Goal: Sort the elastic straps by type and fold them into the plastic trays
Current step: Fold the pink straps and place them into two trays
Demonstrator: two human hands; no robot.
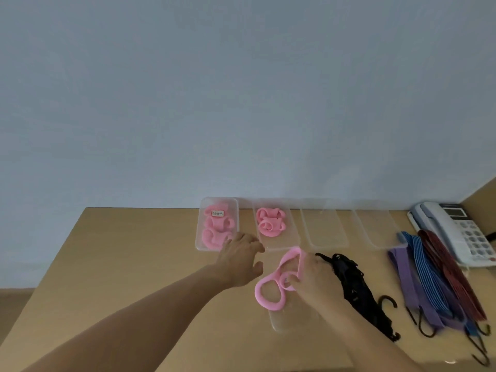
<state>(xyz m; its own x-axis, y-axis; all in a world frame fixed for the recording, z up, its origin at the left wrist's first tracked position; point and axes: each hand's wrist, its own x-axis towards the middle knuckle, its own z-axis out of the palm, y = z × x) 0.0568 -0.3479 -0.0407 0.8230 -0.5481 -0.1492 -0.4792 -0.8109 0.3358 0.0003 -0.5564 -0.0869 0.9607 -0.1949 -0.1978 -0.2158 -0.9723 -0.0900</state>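
My right hand (312, 277) grips a pink elastic strap (269, 291), whose loops hang over a clear tray (281, 322) near the table's front. My left hand (241, 260) hovers with loose fingers near the front edge of the second clear tray (292, 240), which holds folded pink straps (269, 221). The leftmost tray (200, 232) is packed with pink straps (217, 229) and carries a small label. Two empty clear trays (324, 229) (375, 226) stand further right. A black strap bundle (349, 283) lies beside my right hand.
Purple (405, 280), blue striped (426, 272) and red (445, 269) hooked straps lie at the right. A white desk phone (456, 229) sits at the back right corner. The tan table ends at a pale wall behind the trays.
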